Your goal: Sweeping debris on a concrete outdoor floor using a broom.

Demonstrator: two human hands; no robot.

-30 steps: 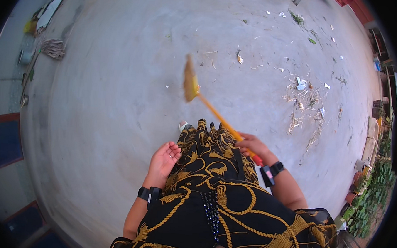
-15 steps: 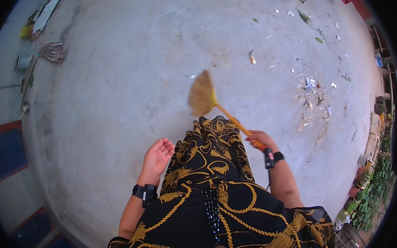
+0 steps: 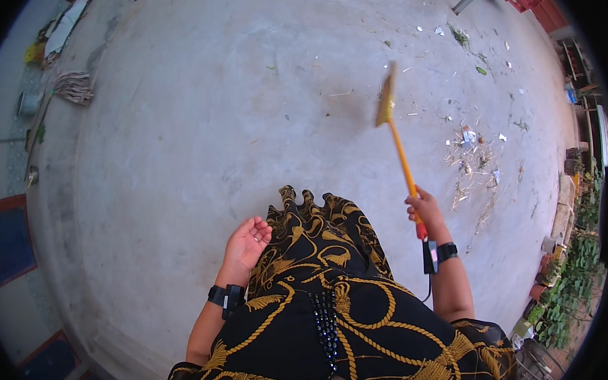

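My right hand is wrapped round the orange handle of a broom, near its red end. The broom's head, edge-on and slightly blurred, points away from me over the concrete floor. Right of the broom lies a loose heap of litter, made of straw bits and scraps of paper. My left hand holds nothing; its fingers are loosely curled and apart, palm turned up, beside the black and gold dress. A dark band is strapped on each wrist.
Scattered green leaves and paper scraps lie at the far right. A mop and a metal bucket stand along the left wall. Potted plants line the right edge. A grey post rises at the far side.
The broom has swung from in front of the dress to the right and farther away, its head turning edge-on. My right hand moved right and slightly forward. The left hand barely shifted.
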